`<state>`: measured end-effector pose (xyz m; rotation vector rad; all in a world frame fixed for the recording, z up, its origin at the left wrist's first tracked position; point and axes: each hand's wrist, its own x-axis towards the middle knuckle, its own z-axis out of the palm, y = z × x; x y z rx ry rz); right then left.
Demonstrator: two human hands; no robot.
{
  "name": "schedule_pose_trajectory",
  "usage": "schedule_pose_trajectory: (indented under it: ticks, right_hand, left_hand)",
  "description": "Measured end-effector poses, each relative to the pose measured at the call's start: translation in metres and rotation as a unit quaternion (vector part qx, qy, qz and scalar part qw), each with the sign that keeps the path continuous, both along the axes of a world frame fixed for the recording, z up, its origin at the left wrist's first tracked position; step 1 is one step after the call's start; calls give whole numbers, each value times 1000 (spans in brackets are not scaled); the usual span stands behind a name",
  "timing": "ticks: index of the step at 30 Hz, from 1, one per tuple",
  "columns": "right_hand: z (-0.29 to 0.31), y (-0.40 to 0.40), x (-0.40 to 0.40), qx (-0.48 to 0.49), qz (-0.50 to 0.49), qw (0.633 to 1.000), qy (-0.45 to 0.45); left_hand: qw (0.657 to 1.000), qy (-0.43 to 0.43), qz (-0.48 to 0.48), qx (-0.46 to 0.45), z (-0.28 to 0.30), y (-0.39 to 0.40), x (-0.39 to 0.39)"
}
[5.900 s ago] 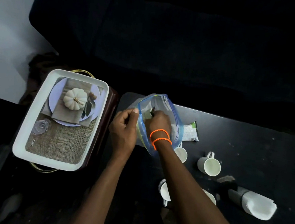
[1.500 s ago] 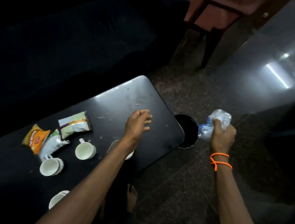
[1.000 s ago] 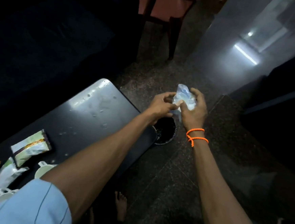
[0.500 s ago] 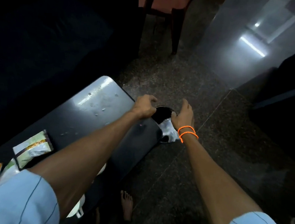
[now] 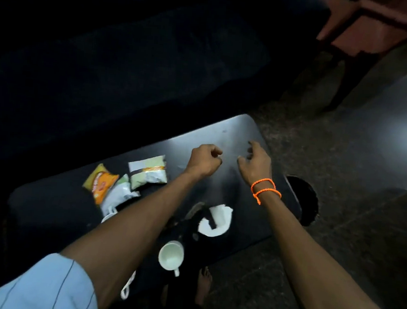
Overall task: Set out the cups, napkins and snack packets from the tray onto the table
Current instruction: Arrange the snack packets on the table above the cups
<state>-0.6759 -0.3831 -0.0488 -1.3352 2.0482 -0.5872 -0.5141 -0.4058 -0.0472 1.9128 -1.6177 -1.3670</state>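
Observation:
On the black table [image 5: 47,205] lie an orange snack packet [image 5: 99,182], a white packet [image 5: 118,196] and a green-and-white packet [image 5: 148,172]. White napkins [image 5: 216,220] lie near the table's right end. A white cup [image 5: 171,254] stands at the near edge; my left forearm hides parts of two more cups. My left hand [image 5: 203,160] hovers over the table with fingers curled and nothing in it. My right hand [image 5: 255,163], with orange bands at the wrist, hangs beside it, fingers loosely apart and empty.
A round dark bin [image 5: 306,199] stands on the floor just past the table's right end. A dark sofa [image 5: 132,51] runs behind the table. A reddish chair [image 5: 368,28] is at the top right. My bare foot [image 5: 203,286] shows below the table edge.
My right hand let the crumpled plastic bag go into the bin. Both hands have come back left, empty, over the table, and the view has swung back to the packets and cups.

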Motion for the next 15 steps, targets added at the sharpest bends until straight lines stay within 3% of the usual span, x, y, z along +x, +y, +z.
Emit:
schedule_pose_trajectory:
  ticks: [7, 12, 15]
  right_hand:
    - [-3, -27, 134, 30, 173, 984, 16]
    - [-25, -31, 202, 62, 369, 917, 138]
    - [-44, -28, 231, 61, 444, 876, 177]
  left_hand:
    - [991, 1, 130, -1, -14, 12, 135]
    - [975, -5, 217, -48, -21, 23, 210]
    - [975, -32, 212, -52, -26, 29, 240]
